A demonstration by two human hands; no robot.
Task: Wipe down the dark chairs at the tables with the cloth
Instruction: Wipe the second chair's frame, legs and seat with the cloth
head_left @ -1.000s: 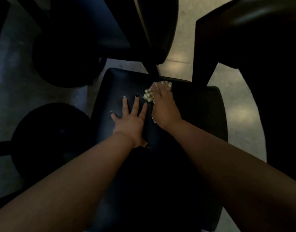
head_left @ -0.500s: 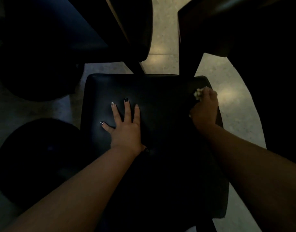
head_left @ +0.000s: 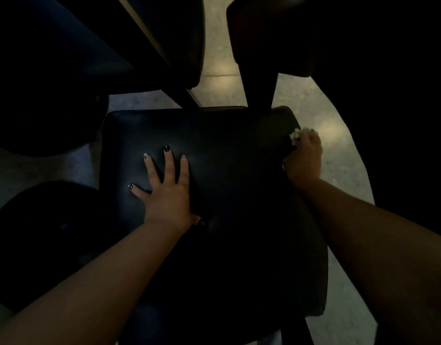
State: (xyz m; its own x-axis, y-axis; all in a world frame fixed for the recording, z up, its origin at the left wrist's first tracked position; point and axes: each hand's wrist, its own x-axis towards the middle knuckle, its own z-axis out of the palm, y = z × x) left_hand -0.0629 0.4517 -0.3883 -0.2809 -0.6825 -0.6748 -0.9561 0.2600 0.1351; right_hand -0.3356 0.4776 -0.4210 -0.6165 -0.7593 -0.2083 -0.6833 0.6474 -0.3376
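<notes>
Since a second earlier, little was changed at the left hand (head_left: 168, 195), kept flat with fingers spread on the seat (head_left: 226, 150); the cloth (head_left: 295, 135), clenched in the right hand (head_left: 304, 159), was carried to the seat's right edge, suggesting the top was nearly wiped.

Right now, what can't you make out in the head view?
- cloth: mostly hidden inside the right hand; only a pale tuft shows.
- chair seat: near edge lost in shadow, partly behind both forearms.
- left hand: palm contact unseen.
- Neighbouring chairs: too dark, cut off at the top.
</notes>
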